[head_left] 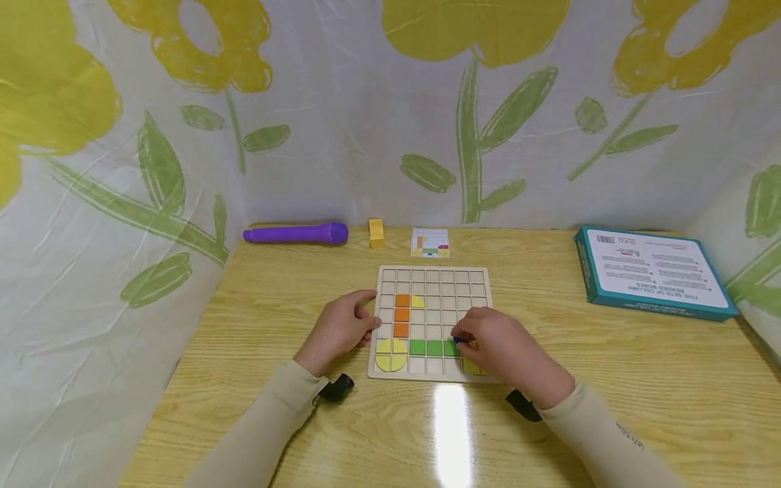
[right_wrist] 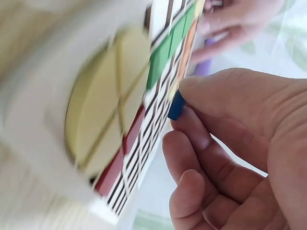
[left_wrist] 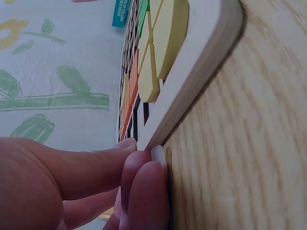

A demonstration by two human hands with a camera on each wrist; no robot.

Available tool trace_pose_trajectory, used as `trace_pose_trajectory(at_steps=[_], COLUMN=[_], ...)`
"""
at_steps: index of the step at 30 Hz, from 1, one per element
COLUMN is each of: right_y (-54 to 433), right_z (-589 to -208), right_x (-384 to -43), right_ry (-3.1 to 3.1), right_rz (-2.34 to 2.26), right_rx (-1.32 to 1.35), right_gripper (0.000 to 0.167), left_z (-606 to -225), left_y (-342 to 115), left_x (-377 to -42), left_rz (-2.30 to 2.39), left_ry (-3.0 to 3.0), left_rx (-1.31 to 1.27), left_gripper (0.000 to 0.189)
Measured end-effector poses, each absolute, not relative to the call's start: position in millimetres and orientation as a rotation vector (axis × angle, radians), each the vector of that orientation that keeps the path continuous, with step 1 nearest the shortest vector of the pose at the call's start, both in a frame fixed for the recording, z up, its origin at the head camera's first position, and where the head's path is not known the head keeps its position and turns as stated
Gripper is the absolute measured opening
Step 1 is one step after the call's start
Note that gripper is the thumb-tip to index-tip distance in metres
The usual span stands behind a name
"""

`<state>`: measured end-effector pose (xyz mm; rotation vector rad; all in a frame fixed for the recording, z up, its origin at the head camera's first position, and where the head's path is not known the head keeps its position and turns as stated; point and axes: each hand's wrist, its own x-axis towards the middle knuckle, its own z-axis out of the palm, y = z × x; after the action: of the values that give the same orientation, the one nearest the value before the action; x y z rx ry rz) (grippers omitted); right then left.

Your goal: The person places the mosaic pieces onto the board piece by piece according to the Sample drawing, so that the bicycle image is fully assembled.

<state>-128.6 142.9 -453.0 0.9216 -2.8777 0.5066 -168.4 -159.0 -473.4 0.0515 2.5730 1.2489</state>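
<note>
A wooden grid board (head_left: 439, 276) lies on the table between the hands. My left hand (head_left: 342, 325) grips its left edge, thumb and fingertips meeting at the rim in the left wrist view. My right hand (head_left: 506, 346) pinches a small blue tile (right_wrist: 176, 106) between thumb and index finger, above the board's lower right. Three green squares (head_left: 434, 348) form a row, and three orange squares (head_left: 401, 314) a column beside one yellow quarter-circle (head_left: 417, 302). Yellow quarter-circles (head_left: 390, 362) make a disc at the lower left. Another yellow disc (right_wrist: 105, 105) and red tiles (right_wrist: 115, 167) are partly hidden by my right hand in the head view.
Behind the board lies a small pattern card (head_left: 430, 242). A yellow block (head_left: 375, 234) and a purple microphone-shaped object (head_left: 293, 234) are to its left, along the back wall. At the far right lies a flat teal box (head_left: 655, 274). Flower-printed sheets enclose the table.
</note>
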Motion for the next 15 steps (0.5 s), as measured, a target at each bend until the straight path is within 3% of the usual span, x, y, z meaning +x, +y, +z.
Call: trace_pose_trajectory(at_steps=[15], right_y=[111], right_z=[-467], right_x=[-113], right_ry=[-2.779], right_rz=[0.568], right_rx=[1.071], right_gripper=[0.008], left_z=[-474], left_y=[-158], left_x=[-168], left_rz=[1.260], left_ry=[2.564], left_rx=[0.034], left_gripper=[0.063])
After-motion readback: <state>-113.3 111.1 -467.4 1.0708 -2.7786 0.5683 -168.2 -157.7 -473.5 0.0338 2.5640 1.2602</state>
